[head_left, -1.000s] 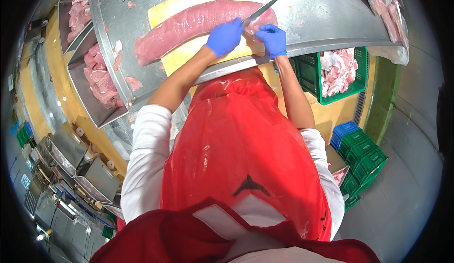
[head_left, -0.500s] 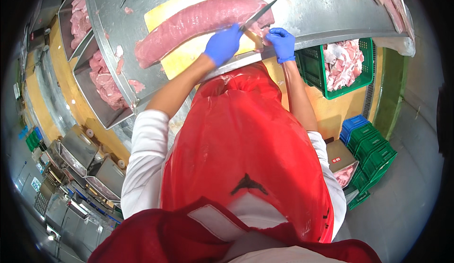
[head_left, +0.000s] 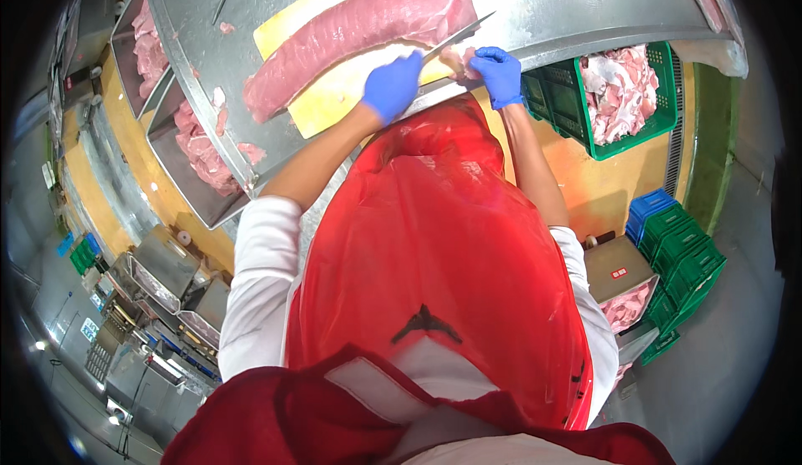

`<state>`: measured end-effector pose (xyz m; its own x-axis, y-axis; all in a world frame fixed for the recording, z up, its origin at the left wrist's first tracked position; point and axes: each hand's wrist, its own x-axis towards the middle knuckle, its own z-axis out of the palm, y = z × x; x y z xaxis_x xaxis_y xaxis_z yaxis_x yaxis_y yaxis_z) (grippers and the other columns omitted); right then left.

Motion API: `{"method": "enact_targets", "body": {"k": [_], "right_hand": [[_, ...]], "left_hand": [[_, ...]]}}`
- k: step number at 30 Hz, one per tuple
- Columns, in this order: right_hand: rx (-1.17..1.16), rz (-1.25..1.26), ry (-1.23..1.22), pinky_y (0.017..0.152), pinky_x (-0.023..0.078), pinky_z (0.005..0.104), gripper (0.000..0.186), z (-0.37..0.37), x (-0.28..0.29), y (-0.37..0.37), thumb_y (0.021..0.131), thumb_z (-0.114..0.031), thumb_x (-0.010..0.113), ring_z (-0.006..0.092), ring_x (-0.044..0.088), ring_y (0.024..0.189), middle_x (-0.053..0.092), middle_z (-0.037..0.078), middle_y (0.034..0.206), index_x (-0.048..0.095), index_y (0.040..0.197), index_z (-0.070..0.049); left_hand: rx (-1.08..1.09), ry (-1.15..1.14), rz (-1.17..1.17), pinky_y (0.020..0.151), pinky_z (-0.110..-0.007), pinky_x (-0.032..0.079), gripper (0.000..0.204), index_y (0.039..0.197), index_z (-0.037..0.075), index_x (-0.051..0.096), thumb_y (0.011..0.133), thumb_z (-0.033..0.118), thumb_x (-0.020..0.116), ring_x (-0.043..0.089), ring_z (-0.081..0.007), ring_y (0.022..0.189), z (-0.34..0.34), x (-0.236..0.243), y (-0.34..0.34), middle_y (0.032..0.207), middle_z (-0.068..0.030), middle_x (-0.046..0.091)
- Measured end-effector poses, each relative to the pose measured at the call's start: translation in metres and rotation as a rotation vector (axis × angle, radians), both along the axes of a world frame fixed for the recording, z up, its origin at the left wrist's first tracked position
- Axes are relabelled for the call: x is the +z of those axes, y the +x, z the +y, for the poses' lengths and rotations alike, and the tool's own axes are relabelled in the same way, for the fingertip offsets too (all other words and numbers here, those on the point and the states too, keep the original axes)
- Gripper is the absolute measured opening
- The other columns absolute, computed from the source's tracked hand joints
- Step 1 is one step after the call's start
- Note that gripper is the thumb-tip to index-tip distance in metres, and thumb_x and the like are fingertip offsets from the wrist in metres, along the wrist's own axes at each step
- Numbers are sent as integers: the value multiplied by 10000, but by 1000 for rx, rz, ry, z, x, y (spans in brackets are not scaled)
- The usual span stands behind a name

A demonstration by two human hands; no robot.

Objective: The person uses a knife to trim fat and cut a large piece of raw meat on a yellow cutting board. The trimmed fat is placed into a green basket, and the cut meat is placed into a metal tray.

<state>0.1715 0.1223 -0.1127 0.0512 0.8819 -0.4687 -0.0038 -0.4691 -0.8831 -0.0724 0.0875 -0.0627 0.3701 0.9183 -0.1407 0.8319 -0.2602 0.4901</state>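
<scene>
Loin [head_left: 351, 43] lies just beyond the left hand [head_left: 393, 87], which grips a knife [head_left: 459, 36] in curled fingers; the right hand [head_left: 499, 76] pinches a scrap [head_left: 457, 61]. Table edge [head_left: 585, 46] runs close by both hands, metal tabletop [head_left: 576, 5] stretching away rightward.

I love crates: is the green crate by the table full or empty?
Not empty: the crate holds piled meat; how deep, can't tell.

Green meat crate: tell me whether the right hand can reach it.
Probably yes: the crate stands right of the right hand, its meat uncovered, though that hand pinches a scrap.
</scene>
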Motion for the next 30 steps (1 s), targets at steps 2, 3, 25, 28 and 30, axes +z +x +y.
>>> {"method": "enact_targets", "body": {"k": [2, 3, 25, 28, 30], "right_hand": [[-69, 21, 54, 687, 553, 268, 192, -1, -5, 6, 751, -47, 785, 121, 656, 741, 721, 91, 850, 713, 908, 38], [-102, 52, 36, 684, 550, 265, 183, -9, 2, 12, 756, -39, 780, 120, 654, 741, 719, 85, 845, 715, 909, 37], [337, -128, 549, 919, 548, 401, 409, 75, -1, 35, 823, -181, 738, 312, 621, 1112, 634, 157, 1221, 670, 1220, -106], [365, -483, 812, 927, 543, 422, 435, 80, -12, 6, 775, -209, 776, 318, 599, 1146, 634, 140, 1230, 686, 1193, -129], [329, -458, 817, 926, 543, 421, 441, 81, -22, 3, 754, -227, 788, 313, 596, 1145, 638, 126, 1226, 695, 1175, -135]], "left_hand": [[41, -223, 144, 646, -507, 531, 220, 1122, 49, 515, 966, 203, 535, 670, -399, 771, -43, 1, -41, 887, -230, 656], [47, -253, 160, 639, -511, 530, 208, 1107, 55, 518, 976, 216, 533, 667, -399, 754, -64, 17, -58, 880, -227, 654], [338, 154, 298, 731, -512, 520, 493, 1335, -32, 471, 850, 12, 542, 615, -429, 874, 52, 34, 101, 949, -321, 589], [315, 145, 299, 702, -510, 529, 427, 1277, -43, 483, 856, 13, 528, 623, -426, 847, 64, 36, 107, 902, -307, 610], [301, 129, 315, 685, -509, 534, 374, 1232, -40, 488, 864, 19, 521, 632, -428, 821, 67, 37, 109, 878, -297, 623]]}}
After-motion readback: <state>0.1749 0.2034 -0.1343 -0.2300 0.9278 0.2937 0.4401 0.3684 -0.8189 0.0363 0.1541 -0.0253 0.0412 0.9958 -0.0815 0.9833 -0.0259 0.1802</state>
